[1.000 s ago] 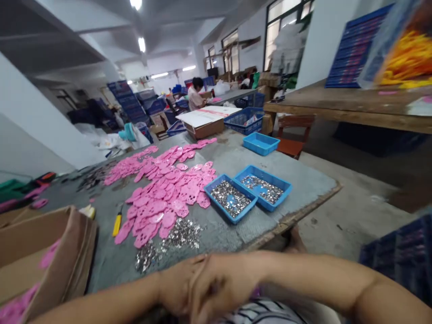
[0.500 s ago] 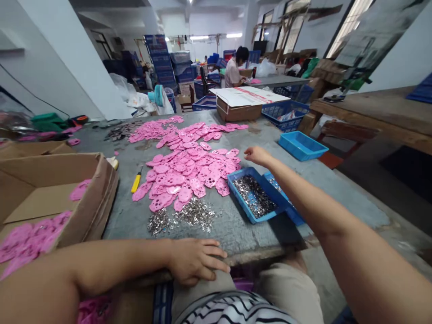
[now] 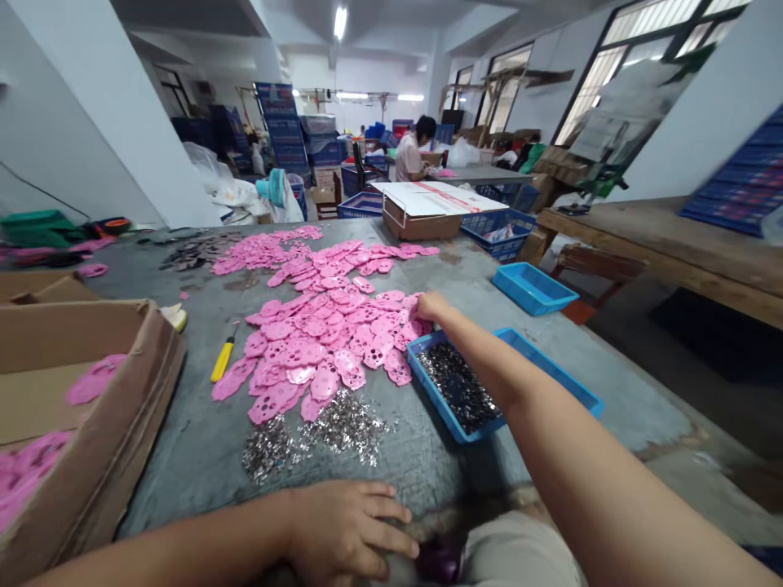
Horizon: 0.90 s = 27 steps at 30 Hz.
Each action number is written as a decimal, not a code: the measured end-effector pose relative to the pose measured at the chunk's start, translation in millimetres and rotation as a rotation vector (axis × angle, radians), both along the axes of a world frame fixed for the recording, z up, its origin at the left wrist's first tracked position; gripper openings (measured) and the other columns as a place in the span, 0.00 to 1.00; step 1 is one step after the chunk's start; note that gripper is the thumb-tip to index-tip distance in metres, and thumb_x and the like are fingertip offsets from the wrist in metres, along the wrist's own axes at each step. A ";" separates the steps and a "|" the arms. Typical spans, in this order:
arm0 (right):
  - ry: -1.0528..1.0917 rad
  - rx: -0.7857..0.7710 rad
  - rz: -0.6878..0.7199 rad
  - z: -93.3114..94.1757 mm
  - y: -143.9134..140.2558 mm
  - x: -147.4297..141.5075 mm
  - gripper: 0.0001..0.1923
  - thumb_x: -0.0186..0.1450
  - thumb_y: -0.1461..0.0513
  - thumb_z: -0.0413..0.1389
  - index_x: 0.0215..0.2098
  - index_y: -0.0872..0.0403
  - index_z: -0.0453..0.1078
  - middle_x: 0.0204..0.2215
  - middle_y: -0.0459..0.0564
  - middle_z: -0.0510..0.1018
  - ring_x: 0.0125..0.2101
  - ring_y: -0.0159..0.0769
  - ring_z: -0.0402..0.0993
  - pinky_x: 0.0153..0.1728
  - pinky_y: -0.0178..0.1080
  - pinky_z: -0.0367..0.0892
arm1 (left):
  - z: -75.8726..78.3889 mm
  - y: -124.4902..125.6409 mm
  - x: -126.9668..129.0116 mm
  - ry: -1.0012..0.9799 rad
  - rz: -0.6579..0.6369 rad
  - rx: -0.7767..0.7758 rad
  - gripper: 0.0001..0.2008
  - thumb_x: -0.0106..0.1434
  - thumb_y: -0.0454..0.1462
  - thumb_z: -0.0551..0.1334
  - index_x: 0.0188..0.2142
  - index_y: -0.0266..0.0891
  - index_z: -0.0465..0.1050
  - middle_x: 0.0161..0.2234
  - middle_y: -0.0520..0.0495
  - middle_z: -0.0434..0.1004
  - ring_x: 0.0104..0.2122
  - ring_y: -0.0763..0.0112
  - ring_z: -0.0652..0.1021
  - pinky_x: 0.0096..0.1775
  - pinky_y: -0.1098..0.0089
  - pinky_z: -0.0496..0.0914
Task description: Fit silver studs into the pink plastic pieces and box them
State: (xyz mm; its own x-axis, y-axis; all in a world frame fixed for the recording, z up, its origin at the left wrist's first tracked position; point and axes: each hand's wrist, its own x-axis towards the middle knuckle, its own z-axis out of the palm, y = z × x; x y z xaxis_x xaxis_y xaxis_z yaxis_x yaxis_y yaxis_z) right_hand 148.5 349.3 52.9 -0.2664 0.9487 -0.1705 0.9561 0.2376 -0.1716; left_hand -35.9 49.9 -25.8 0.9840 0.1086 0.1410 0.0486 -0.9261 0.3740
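My right hand point(image 3: 433, 306) reaches out over the right edge of a pile of flat pink pieces point(image 3: 333, 318) with holes in them. Its fingers are curled together, and whatever they hold is hidden. Below that forearm stands a blue tray point(image 3: 418, 356) of small dark and shiny metal bits. A second blue tray point(image 3: 572, 383) lies beside it, partly behind the arm. My left hand point(image 3: 348, 526) lies at the near table edge with its fingers spread and nothing in them. Loose small metal bits point(image 3: 346, 424) are heaped just beyond it.
An open cardboard box point(image 3: 152, 367) with pink pieces stands at the left. A yellow-handled tool point(image 3: 223, 360) lies near it. Another blue tray point(image 3: 535, 289) sits at the table's right edge, and a white-topped carton point(image 3: 422, 224) at the back. A person point(image 3: 411, 155) sits farther off.
My right hand has come left and closer, onto the pink pile's edge. The second blue tray shows farther right of the first. The camera view has tilted up a little.
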 end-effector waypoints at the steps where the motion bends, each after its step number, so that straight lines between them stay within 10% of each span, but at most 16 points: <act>1: 0.015 -0.014 -0.018 1.3 -1.1 2.0 0.18 0.67 0.56 0.55 0.52 0.56 0.67 0.51 0.55 0.71 0.46 0.40 0.72 0.46 0.46 0.71 | 0.0 0.0 0.0 -0.004 -0.003 0.020 0.15 0.59 0.39 0.55 0.42 0.41 0.75 0.60 0.50 0.67 0.61 0.58 0.65 0.64 0.56 0.53; 11: 0.529 -0.028 -0.202 39.1 -43.2 22.9 0.18 0.67 0.56 0.55 0.52 0.56 0.67 0.49 0.53 0.72 0.45 0.40 0.72 0.44 0.47 0.71 | 2.5 -3.8 1.0 -0.022 0.027 0.091 0.15 0.56 0.37 0.57 0.42 0.39 0.75 0.59 0.49 0.70 0.59 0.56 0.68 0.62 0.54 0.57; 17: 1.048 -0.085 -0.166 45.2 -135.7 23.1 0.11 0.70 0.56 0.45 0.36 0.55 0.62 0.30 0.46 0.75 0.28 0.28 0.75 0.34 0.35 0.72 | 20.8 -13.2 -1.2 0.032 0.068 0.050 0.19 0.57 0.34 0.58 0.49 0.43 0.71 0.59 0.46 0.69 0.61 0.55 0.66 0.62 0.52 0.57; 23: 1.627 -0.446 0.009 -4.5 -255.6 23.5 0.23 0.59 0.42 0.54 0.31 0.52 0.58 0.19 0.43 0.74 0.17 0.30 0.71 0.21 0.32 0.65 | -14.8 -50.9 5.8 -0.439 0.622 0.067 0.26 0.62 0.30 0.56 0.59 0.48 0.63 0.54 0.41 0.73 0.54 0.62 0.74 0.56 0.62 0.67; 27: 1.590 -0.596 0.082 -33.6 -295.8 18.8 0.24 0.60 0.41 0.52 0.32 0.52 0.57 0.16 0.41 0.74 0.12 0.26 0.64 0.15 0.29 0.55 | -15.8 -68.5 52.8 -1.076 1.180 -0.604 0.25 0.67 0.46 0.54 0.61 0.43 0.59 0.53 0.38 0.73 0.49 0.61 0.77 0.49 0.63 0.73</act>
State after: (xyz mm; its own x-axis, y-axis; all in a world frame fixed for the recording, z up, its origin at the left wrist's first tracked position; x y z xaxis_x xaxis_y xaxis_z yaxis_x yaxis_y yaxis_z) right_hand 167.3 53.5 19.4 -0.5538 0.8326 -0.0082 -0.2456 -0.1728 -0.9538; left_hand 16.9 -18.5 -41.6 -0.1683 0.9370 0.3062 0.0626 -0.2999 0.9519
